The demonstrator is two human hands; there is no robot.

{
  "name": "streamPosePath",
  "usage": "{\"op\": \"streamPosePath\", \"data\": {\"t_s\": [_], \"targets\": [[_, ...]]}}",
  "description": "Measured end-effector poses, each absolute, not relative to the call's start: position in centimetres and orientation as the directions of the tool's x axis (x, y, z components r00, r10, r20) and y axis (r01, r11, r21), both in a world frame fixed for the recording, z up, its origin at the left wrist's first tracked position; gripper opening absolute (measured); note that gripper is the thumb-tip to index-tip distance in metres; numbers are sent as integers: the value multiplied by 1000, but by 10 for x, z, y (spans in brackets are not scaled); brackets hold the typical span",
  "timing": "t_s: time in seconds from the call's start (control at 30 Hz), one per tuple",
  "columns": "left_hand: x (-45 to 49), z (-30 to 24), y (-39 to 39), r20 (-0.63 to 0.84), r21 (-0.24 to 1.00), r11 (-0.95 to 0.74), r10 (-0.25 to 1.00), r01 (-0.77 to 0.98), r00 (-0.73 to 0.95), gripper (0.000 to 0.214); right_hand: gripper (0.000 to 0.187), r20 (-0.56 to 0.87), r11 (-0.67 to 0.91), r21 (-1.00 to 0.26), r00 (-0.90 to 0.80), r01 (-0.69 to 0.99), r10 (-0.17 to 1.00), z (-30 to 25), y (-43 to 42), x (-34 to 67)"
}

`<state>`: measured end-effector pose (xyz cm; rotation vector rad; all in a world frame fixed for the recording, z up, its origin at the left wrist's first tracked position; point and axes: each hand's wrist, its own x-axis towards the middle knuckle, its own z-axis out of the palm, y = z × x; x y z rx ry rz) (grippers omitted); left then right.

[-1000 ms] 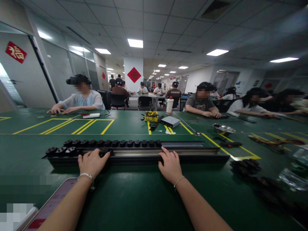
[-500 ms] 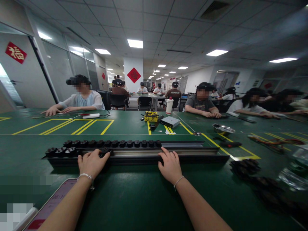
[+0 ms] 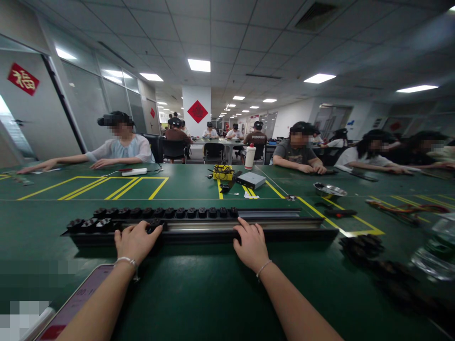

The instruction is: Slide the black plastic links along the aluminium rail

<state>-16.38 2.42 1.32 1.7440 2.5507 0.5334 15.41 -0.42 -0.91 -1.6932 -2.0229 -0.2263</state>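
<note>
A long black rail tray point(image 3: 284, 233) lies across the table in front of me, with metal-lined channels. Several round black parts point(image 3: 180, 213) stand in a row along its back channel, and a few more point(image 3: 88, 225) sit at the left of the front channel. My left hand point(image 3: 134, 241) is over the front channel, its thumb and index finger around a black part point(image 3: 155, 222) that is partly hidden. To the right, my right hand point(image 3: 251, 242) has its fingers over the front wall of the rail tray and its thumb against the front face.
A phone point(image 3: 80, 296) lies under my left forearm. Dark loose parts point(image 3: 362, 246) and a clear plastic bottle point(image 3: 439, 251) are at the right. Farther back are a metal bowl point(image 3: 329, 190), a grey box point(image 3: 250, 179) and a white bottle point(image 3: 250, 156). Other people sit around.
Both my hands and the rail tray look the same as before. Across the table, the person on the left has stretched one arm out farther to the left.
</note>
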Motion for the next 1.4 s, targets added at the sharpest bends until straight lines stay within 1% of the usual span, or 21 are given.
{"op": "streamPosePath", "data": {"t_s": [0.5,0.8,1.03,1.4], "targets": [[-161,17,22,183,290,318,907,903,-378,56,30,454,204,-154,-114,967,884,-8,-5,154],[-160,18,21,182,262,323,909,909,-375,58,30,453,207,-153,-118,966,884,-7,-5,153],[-161,16,23,195,251,321,907,913,-373,56,30,462,215,-179,-111,960,880,-8,-5,153],[-161,16,23,169,268,333,907,904,-384,58,30,467,221,-189,-110,957,877,-9,-5,154]]}}
